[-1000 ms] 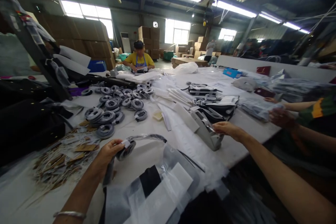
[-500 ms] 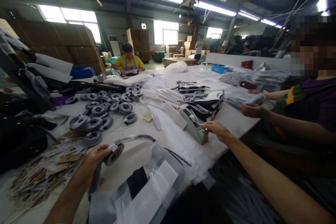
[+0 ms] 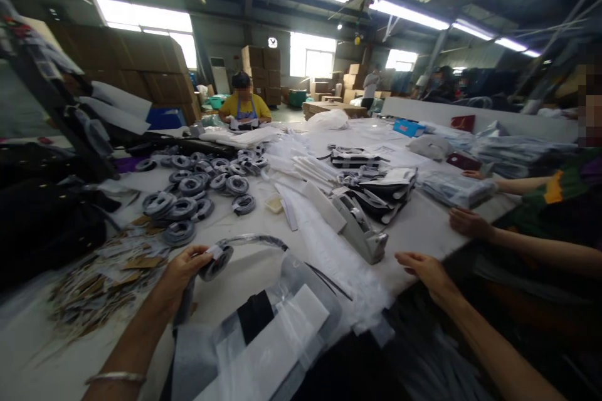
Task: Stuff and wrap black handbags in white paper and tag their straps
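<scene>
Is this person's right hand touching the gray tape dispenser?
Apart: the head view shows a strip of white tabletop between the right hand and the tape dispenser.

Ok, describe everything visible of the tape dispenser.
The tape dispenser is a long, grey desktop model, plastic-looking, with raised walls. It stands on the white table, its near end close to the right hand but apart from it. A pale panel lies against or beside it; I cannot tell which. Any tape roll is unclear.

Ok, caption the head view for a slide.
Left hand holds a coil, right hand near a tape dispenser, more coils on the table.
</scene>
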